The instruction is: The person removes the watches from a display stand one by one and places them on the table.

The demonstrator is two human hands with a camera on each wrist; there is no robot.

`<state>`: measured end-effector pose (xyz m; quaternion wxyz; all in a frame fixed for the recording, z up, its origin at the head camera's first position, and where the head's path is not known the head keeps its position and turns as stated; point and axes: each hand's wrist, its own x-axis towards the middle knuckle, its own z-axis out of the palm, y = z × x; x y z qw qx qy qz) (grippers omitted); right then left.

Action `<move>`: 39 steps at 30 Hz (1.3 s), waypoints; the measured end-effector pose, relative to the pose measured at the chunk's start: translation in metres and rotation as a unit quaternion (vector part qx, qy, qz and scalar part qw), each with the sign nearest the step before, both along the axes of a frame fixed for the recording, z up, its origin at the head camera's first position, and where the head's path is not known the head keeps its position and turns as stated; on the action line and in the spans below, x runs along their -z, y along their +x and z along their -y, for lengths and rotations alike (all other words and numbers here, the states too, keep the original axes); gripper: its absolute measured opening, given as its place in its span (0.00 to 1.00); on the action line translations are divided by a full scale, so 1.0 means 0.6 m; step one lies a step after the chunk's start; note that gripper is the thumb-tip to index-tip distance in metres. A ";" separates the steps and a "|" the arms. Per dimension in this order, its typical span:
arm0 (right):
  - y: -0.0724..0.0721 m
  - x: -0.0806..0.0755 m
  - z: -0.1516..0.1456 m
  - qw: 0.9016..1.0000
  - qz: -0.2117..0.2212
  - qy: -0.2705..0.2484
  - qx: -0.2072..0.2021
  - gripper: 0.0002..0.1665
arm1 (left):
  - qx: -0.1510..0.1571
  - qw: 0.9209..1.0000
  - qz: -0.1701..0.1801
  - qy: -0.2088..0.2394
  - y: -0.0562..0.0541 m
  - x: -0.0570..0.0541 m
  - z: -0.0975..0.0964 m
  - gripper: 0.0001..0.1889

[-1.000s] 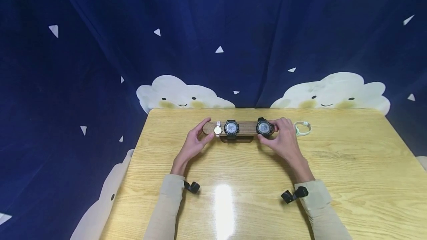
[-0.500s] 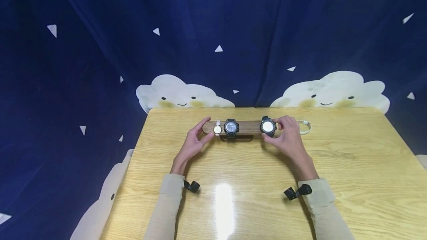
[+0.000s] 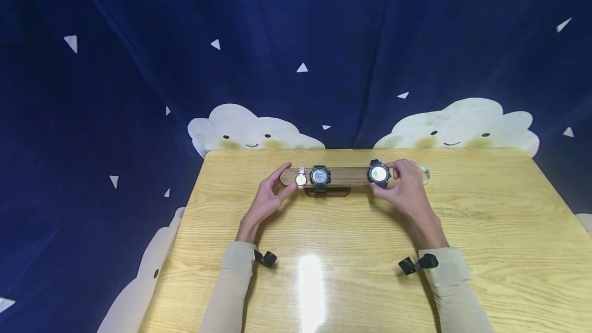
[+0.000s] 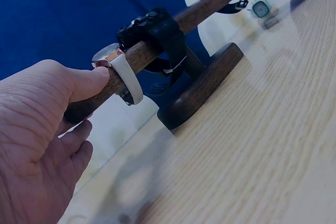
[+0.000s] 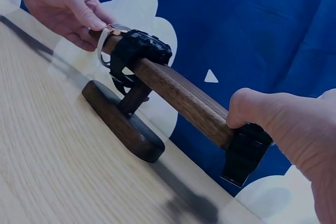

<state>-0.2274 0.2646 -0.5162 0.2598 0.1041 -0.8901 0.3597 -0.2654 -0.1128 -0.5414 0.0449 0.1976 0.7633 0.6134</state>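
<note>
A dark wooden watch stand has a horizontal bar on a post and a rounded base. My left hand grips the bar's left end, its thumb right at a small watch with a white strap and rose-gold case. Beside that, a chunky black watch hangs looped around the bar. My right hand pinches a second black watch by its case at the bar's right end. In the right wrist view its strap surrounds the bar's tip, and the fingers behind the case are hidden.
A pale watch with a squarish face lies on the wooden table, partly hidden behind my right hand in the head view. A dark blue curtain with white clouds and triangles hangs behind the table's back edge.
My right hand has slid to the right along the bar with the second black watch, reaching the bar's end and covering more of the pale watch. The left hand stays in place.
</note>
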 end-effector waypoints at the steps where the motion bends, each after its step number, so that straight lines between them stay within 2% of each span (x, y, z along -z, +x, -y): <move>1: 0.000 0.000 -0.002 1.000 0.000 -0.001 -0.001 0.30 | 0.000 1.000 0.001 -0.001 0.000 0.000 0.000 0.34; 14: 0.004 -0.007 -0.020 1.000 0.018 -0.009 0.007 0.32 | 0.004 1.000 0.004 0.002 0.001 0.002 0.000 0.35; 27: -0.002 -0.013 -0.042 1.000 -0.018 -0.010 0.006 0.33 | 0.006 1.000 0.011 0.018 -0.001 0.000 -0.001 0.36; 39: 0.000 -0.016 -0.065 0.999 -0.031 -0.016 0.040 0.34 | 0.007 1.000 0.006 0.019 -0.002 0.001 0.000 0.35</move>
